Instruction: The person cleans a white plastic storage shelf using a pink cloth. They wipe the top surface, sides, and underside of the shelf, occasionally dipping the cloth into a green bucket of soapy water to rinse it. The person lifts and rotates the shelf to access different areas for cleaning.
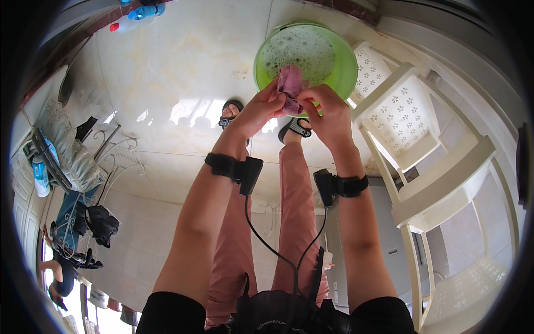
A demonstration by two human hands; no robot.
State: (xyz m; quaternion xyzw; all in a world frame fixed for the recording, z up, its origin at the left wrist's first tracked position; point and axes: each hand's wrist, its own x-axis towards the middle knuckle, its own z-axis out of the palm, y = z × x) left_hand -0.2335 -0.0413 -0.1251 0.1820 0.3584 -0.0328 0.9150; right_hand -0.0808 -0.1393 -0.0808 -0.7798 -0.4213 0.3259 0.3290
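A bunched pink-purple cloth is held between both of my hands, over the near edge of a green plastic basin. Foamy water with bubbles lies in the basin. My left hand grips the cloth from the left, its fingers partly behind it. My right hand pinches the cloth's lower right side between thumb and fingers. What the cloth is exactly cannot be told. Each forearm wears a black strap with a small device and a cable.
White plastic chairs stand at the right, close to the basin. Plastic bottles are at the upper left. My sandalled feet are on the tiled floor. A lace-edged cloth and metal racks are at the left; a person is at the lower left.
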